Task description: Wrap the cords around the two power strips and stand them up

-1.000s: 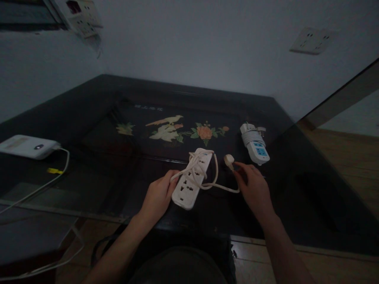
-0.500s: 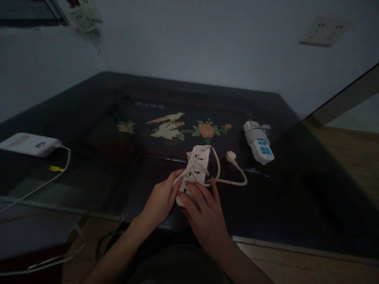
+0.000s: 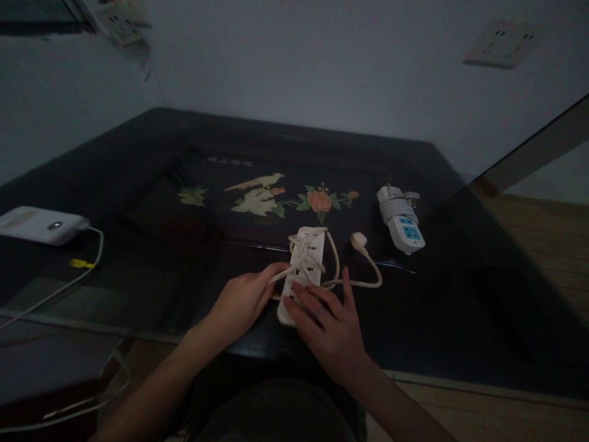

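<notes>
White and flat, a rounded electronic device [image 3: 41,225] lies at the far left of the dark, glossy table [image 3: 437,307], its charging cable [image 3: 69,286] running back toward the near edge past a yellow tag [image 3: 81,264]. Above it, a wall socket [image 3: 122,26] is partly in view. Next comes the left hand [image 3: 243,301], pinching a stretch of the cream power cord [image 3: 337,261] at the left side of a white power strip [image 3: 314,258]. This strip lies at the middle near part of the table, its cord looped loosely across it. The right hand [image 3: 329,328] has fingertips on the strip's near end, little finger raised; whether it grips there, I cannot tell. Farther right, the cord's plug [image 3: 358,240] rests on the table, then a blue-socketed power strip [image 3: 409,236] wrapped in its own grey-white cord. A socket plate [image 3: 501,46] is on the wall at upper right.
</notes>
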`<state>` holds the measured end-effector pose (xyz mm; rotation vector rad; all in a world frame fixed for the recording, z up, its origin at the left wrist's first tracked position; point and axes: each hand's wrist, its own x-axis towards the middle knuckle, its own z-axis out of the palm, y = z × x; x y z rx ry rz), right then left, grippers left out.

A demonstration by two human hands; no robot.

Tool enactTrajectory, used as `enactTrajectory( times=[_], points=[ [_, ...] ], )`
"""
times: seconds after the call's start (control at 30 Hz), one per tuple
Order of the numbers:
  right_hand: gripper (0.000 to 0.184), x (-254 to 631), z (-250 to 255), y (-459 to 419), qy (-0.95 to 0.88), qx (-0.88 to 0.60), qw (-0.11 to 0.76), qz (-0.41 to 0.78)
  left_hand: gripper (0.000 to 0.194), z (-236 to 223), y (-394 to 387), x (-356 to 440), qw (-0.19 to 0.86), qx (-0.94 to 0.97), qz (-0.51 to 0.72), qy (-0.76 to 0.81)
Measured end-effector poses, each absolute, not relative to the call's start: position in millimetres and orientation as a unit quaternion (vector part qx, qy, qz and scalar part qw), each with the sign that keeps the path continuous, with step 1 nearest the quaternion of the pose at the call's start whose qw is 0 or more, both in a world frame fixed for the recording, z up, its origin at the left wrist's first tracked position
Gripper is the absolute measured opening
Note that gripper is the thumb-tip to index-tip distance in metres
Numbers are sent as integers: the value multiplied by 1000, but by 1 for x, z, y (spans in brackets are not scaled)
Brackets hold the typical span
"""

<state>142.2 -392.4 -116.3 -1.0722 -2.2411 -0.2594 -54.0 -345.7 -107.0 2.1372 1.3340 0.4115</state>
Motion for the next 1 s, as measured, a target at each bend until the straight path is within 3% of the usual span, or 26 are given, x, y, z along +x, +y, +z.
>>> enactTrajectory(
  times=[0.47, 0.77, 1.0],
  points=[
    [21, 151, -117, -403, -841, -410, 345, -76, 38, -83, -328, -78, 178, 871, 71, 453],
    [32, 143, -127, -405, -788, -448, 417, -60, 26, -118, -352, -56, 369, 724, 286, 508],
    [38, 141, -128, -403, -795, -424, 433, -35, 22, -128, -355, -39, 385, 721, 276, 506]
  ],
)
